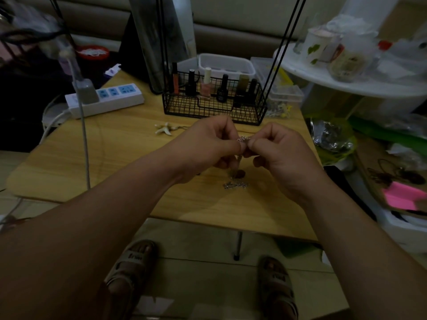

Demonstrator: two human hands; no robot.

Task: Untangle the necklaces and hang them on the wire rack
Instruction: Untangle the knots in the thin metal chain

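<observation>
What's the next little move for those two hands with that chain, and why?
Probably ease the left hand and right hand gently apart to loosen the knot: both pinch a bunched bit of the silver necklace, whose tail hangs to a clump on the wooden table.

The scene is dimly lit. A light wooden table (115, 162) is set across the middle over a pale tiled floor (203, 271). A beige sofa (231, 31) is seen along the top, a round white shelf (335, 85) at upper right.
</observation>
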